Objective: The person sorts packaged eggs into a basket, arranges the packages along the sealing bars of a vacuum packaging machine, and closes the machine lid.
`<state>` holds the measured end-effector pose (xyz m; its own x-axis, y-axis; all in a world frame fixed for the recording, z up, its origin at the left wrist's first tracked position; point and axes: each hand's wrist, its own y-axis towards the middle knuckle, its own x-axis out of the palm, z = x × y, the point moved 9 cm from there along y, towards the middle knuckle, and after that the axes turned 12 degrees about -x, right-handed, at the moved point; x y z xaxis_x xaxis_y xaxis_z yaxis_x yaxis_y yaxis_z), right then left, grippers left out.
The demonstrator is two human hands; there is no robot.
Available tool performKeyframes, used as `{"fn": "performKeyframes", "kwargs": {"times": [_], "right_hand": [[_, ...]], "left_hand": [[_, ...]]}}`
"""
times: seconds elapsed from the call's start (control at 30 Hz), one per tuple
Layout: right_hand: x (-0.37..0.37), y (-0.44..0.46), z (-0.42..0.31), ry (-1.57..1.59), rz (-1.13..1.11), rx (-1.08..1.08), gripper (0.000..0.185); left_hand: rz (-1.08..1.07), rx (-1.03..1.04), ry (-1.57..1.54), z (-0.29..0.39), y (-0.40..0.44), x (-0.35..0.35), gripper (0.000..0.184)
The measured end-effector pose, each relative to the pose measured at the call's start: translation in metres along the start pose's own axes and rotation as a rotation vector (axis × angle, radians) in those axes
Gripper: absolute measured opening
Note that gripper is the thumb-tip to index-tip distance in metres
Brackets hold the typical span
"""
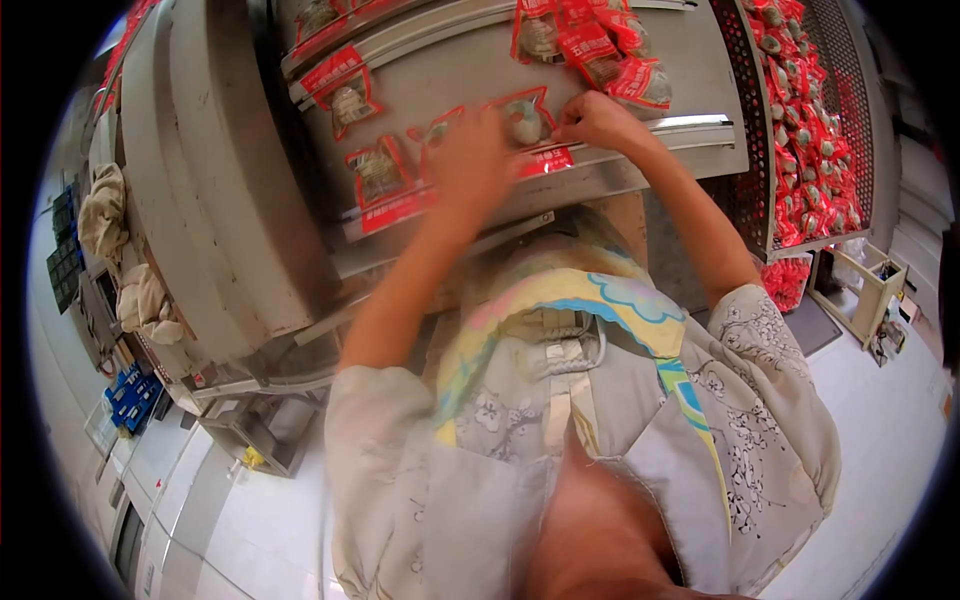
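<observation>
Several red-and-clear food packets, each with a roundish lump inside, lie in a row along a metal sealing plate's front bar. My right hand (pixel 607 122) is at the right end of this row, its fingers pinched at the edge of a packet (pixel 527 118). My left hand (pixel 475 160) is smeared by motion over the row and partly covers another packet (pixel 437 132); its fingers are too blurred to read. To its left lies a packet (pixel 378 172) with its red end over the front bar. Another packet (pixel 345 92) rests farther back on the metal plate (pixel 440 70).
A pile of packets (pixel 590 45) sits at the plate's back right. To the right, a perforated metal bin (pixel 750 130) holds many packets. A large metal machine housing (pixel 225 180) stands at left. Cloths (pixel 105 215) hang beyond it. A small wooden stool (pixel 860 290) stands at lower right.
</observation>
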<state>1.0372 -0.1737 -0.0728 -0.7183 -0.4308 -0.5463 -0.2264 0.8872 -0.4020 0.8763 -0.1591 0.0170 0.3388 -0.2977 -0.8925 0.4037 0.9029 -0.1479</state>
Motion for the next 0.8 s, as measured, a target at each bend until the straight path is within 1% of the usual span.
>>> {"fn": "performKeyframes", "kwargs": {"times": [0.07, 0.17, 0.2, 0.27, 0.3, 0.33, 0.37, 0.4, 0.43, 0.47, 0.53, 0.63, 0.7, 0.73, 0.8], "right_hand": [[0.001, -0.002, 0.005, 0.011, -0.021, 0.066, 0.034], [0.002, -0.001, 0.005, 0.009, -0.034, 0.049, 0.033], [0.005, 0.001, 0.007, 0.026, -0.065, 0.015, 0.031], [0.000, -0.001, 0.010, 0.105, 0.022, 0.000, 0.030], [-0.001, -0.003, 0.009, 0.145, 0.058, -0.008, 0.030], [-0.006, -0.004, 0.005, 0.089, 0.104, -0.040, 0.029], [-0.006, -0.005, 0.003, 0.109, 0.109, -0.031, 0.027], [-0.006, -0.007, -0.003, 0.130, 0.112, -0.020, 0.025], [-0.007, -0.010, -0.007, 0.149, 0.117, -0.009, 0.023], [-0.011, -0.013, -0.014, 0.160, 0.177, -0.051, 0.027], [-0.016, -0.015, -0.021, 0.241, 0.257, -0.059, 0.023], [-0.031, -0.020, -0.041, 0.316, 0.385, -0.082, 0.017], [-0.040, -0.023, -0.048, 0.366, 0.487, -0.112, 0.016], [-0.046, -0.024, -0.051, 0.335, 0.562, -0.155, 0.017], [-0.058, -0.024, -0.056, 0.274, 0.712, -0.248, 0.019]], "left_hand": [[0.138, 0.313, -0.153, 0.030, -0.019, -0.019, 0.027], [-0.097, 0.291, 0.003, 0.017, -0.028, 0.039, 0.025], [-0.105, 0.291, -0.017, 0.018, -0.024, 0.037, 0.024], [-0.135, 0.286, -0.063, 0.019, -0.020, 0.035, 0.023], [-0.131, 0.256, -0.155, 0.019, -0.012, 0.025, 0.022], [-0.123, 0.225, -0.247, 0.018, -0.001, 0.011, 0.022], [-0.117, 0.195, -0.338, 0.017, 0.009, 0.001, 0.022], [-0.054, 0.143, -0.442, 0.013, 0.028, -0.005, 0.024], [0.035, 0.051, -0.444, 0.005, 0.049, -0.007, 0.026], [0.124, -0.041, -0.448, -0.003, 0.071, -0.008, 0.027], [0.247, -0.090, -0.699, -0.016, 0.119, 0.003, 0.027], [-0.059, -0.295, -0.887, -0.032, 0.170, 0.070, 0.022], [-0.065, -0.213, -0.865, -0.027, 0.172, 0.076, 0.020], [-0.070, -0.175, -0.852, -0.024, 0.171, 0.076, 0.019], [-0.031, -0.202, -0.969, -0.031, 0.161, 0.065, 0.016]]}}
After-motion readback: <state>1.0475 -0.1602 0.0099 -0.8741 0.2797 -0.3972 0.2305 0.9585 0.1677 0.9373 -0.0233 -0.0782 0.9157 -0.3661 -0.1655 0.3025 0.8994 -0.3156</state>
